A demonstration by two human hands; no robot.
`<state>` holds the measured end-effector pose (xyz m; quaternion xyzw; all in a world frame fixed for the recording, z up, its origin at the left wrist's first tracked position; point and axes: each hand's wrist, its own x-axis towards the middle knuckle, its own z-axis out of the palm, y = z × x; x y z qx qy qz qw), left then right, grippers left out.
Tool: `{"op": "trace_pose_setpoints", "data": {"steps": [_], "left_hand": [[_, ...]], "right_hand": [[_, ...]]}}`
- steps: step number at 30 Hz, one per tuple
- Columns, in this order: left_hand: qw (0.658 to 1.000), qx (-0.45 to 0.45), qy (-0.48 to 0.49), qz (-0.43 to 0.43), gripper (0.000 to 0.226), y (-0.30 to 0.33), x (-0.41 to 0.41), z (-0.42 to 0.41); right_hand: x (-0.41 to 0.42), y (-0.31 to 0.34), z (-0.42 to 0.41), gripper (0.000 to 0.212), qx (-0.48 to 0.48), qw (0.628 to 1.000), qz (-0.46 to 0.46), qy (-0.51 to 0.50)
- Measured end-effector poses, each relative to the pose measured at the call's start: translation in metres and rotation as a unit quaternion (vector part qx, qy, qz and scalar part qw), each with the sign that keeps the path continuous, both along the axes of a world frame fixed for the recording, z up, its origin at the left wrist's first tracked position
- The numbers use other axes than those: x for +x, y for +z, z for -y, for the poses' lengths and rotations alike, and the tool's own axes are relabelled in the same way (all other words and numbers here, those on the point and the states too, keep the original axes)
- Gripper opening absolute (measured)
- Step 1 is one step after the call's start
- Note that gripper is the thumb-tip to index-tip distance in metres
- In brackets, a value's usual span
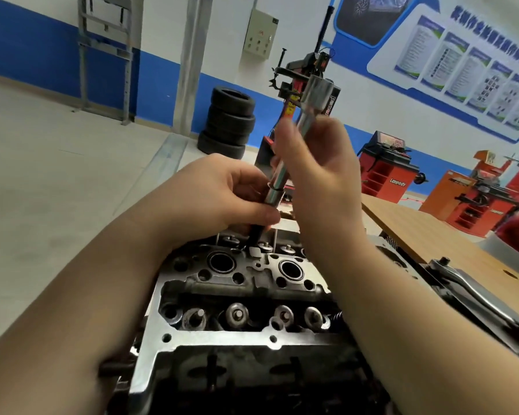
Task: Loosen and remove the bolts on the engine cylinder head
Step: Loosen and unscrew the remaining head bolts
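Now lifting a long bolt clear of the cylinder head point(240, 290), both hands on one tilted shaft.

Above the far edge of the cylinder head: socket extension point(307, 115) leaning up and right, dark bolt point(256, 233) hanging from its lower end, tip just above the head's far bolt row. Left hand point(222, 196) nearer the bolt, thumb and fingers pinched round the socket joint; right hand point(321, 172) curled round the bar higher up. Ratchet handle point(474, 290) lying right of the cylinder head, well apart. Next, probably, bolt pulled free along that slanted axis.
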<state>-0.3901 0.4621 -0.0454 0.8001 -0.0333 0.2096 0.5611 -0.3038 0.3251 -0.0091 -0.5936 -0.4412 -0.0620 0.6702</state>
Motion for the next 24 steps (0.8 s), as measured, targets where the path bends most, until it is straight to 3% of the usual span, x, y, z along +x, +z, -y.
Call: {"op": "trace_pose_setpoints", "data": {"steps": [3, 8, 13, 19, 24], "left_hand": [[0.999, 0.001, 0.039, 0.015, 0.021, -0.0010, -0.0004, -0.0001], [0.998, -0.026, -0.059, -0.001, 0.025, -0.0045, -0.0048, -0.0045], [0.999, -0.036, -0.033, 0.010, 0.021, -0.0053, -0.0023, -0.0056], [0.999, -0.019, -0.030, 0.018, 0.018, -0.0070, 0.0010, -0.0042], [0.997, -0.032, -0.063, 0.014, 0.033, -0.0095, 0.0005, -0.0081]], "right_hand": [[0.0061, -0.0103, 0.0068, 0.014, 0.002, 0.998, 0.050, -0.030], [0.0091, -0.0075, 0.0078, 0.012, -0.004, 0.992, 0.122, -0.017], [0.0071, -0.0085, 0.0107, 0.034, 0.023, 0.998, 0.044, 0.040], [0.0059, -0.0056, 0.0101, 0.008, 0.034, 0.994, 0.093, -0.040], [0.0057, -0.0042, 0.0113, 0.006, 0.028, 0.992, 0.120, 0.007]]}}
